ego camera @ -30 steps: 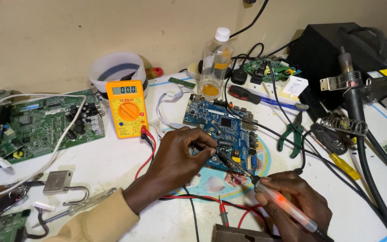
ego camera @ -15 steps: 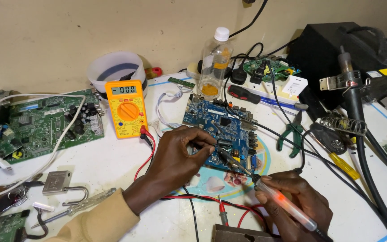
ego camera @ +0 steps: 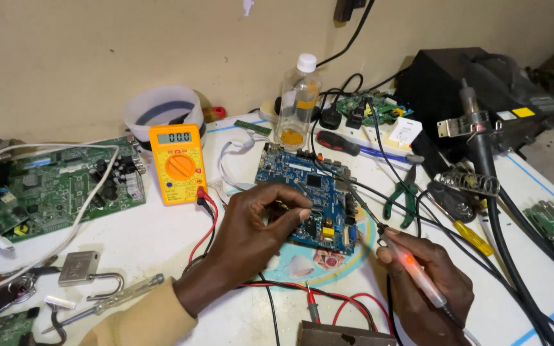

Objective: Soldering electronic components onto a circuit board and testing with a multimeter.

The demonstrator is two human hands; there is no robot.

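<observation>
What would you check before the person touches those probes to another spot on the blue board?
1. Left hand grips its probe over the blue circuit board: ok.
2. Right hand holds the red probe steady: ok.
3. Leads plugged into the yellow multimeter: ok, plugs seated at its lower edge.
4. Meter display readable: ok, lit digits visible.
5. Probe tips on the intended contacts: cannot tell, too small.
6. Board lying flat on the table: ok.
</observation>
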